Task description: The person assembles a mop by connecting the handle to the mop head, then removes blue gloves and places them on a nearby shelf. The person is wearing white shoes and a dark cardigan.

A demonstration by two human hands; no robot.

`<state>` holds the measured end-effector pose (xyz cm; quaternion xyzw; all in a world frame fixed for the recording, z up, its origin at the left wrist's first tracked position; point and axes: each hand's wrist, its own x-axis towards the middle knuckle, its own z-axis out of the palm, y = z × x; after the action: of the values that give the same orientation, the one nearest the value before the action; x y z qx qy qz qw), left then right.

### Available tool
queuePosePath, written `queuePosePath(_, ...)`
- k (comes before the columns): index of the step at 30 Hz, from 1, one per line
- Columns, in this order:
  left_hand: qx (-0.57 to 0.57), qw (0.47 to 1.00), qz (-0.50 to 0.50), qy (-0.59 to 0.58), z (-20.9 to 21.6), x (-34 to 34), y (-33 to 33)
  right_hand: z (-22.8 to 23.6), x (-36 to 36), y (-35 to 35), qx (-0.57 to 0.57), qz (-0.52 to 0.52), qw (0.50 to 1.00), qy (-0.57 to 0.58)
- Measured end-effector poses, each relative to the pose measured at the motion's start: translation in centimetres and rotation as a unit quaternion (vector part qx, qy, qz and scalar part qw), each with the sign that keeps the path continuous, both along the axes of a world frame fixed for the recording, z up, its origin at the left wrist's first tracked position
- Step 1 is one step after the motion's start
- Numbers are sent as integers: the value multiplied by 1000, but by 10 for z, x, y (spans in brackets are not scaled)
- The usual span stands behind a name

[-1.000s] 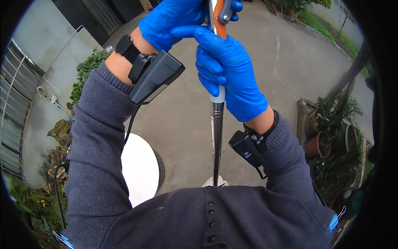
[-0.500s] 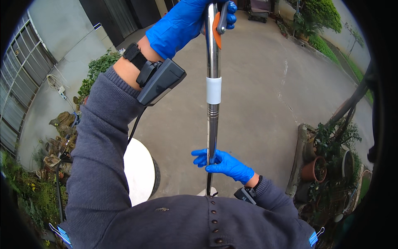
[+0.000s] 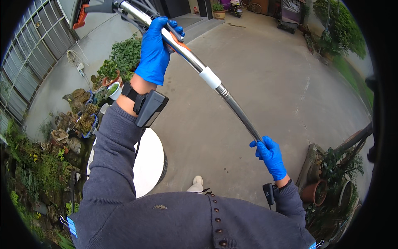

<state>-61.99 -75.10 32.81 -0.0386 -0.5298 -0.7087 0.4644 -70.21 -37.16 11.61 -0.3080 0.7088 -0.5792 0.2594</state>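
Note:
A mop with a long chrome pole (image 3: 239,111) slants across the view from upper left to lower right. Blue-gloved, my left hand (image 3: 154,52) is wrapped round the upper pole beside a grey and orange lever (image 3: 180,42). My right hand (image 3: 270,155), in a matching glove, grips the pole's lower end. Between the hands a white sleeve (image 3: 210,77) rings the metal. Beyond my left hand, the dark grey mop head (image 3: 99,8) with an orange part (image 3: 80,17) is partly cut off by the picture's edge.
A round white tabletop (image 3: 150,164) stands close on my left. Rocks and plants (image 3: 78,101) line the left wall. Flowerpots (image 3: 314,193) sit behind a low edge on the right. My shoe (image 3: 197,181) rests on the concrete floor (image 3: 232,170).
The pole has swung from upright to a slant. My left hand has come lower and leftward, my right hand has moved out to the right, and the mop head has come into view.

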Motion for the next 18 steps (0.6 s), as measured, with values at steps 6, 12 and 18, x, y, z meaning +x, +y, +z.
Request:
queuePosePath(6, 175, 977, 118, -19, -121, 64, -91, 8, -15, -67, 109, 74, 989, 72)
queuePosePath(12, 337, 921, 192, -31, -268, 137, -164, -2, -28, -171, 223, 167, 944, 177)
queuePosePath(18, 485, 836, 244, -76, -401, 174, -191, -13, -41, -259, 324, 269, 855, 304)
